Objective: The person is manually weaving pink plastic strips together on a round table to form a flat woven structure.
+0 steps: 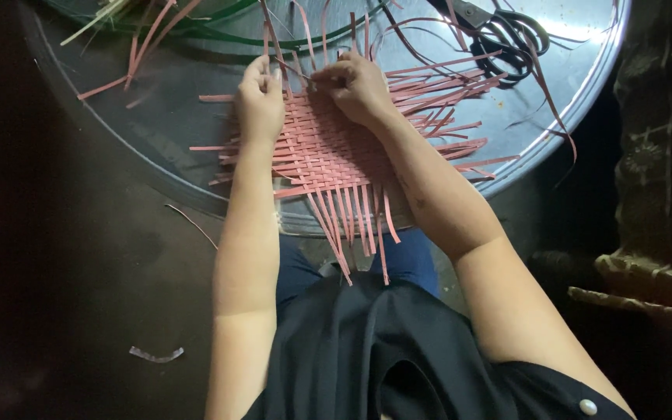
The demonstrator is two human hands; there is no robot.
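Note:
A flat mat woven from pink strips (328,152) lies on a large round metal tray (157,148), with loose strip ends sticking out on all sides. My left hand (260,97) presses down on the mat's far left part, fingers closed over the strips. My right hand (355,85) rests at the far middle edge, its fingers pinching a thin pink strip (293,66) that runs between both hands. The mat's near ends hang over the tray rim toward my lap.
Black-handled scissors (507,35) lie at the tray's far right. Loose pink strips (145,47) and green strips (211,31) sit at the far left. A strip scrap (155,355) lies on the dark floor. Patterned fabric (663,155) is at the right.

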